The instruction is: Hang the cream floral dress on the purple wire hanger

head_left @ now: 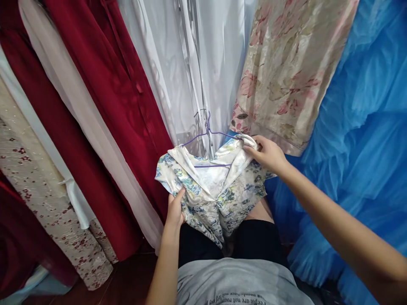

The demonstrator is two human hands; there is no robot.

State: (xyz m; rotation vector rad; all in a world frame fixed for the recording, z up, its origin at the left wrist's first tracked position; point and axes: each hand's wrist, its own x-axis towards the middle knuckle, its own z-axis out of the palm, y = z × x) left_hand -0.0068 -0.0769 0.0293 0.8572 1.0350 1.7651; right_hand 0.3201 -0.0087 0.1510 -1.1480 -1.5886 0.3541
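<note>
Left hand [176, 209] clamps the left side of a floral garment [197, 186]; right hand [269, 154], apart from it, pinches the collar [240, 162] at far right. The garment sits on a purple hanger [209, 129], between red fabric [104, 76] at left and blue tulle [356, 169] at right.

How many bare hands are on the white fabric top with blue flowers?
2. The left hand holds the side of the top at picture-left; the right hand holds its collar near the other shoulder. No others show.
</note>
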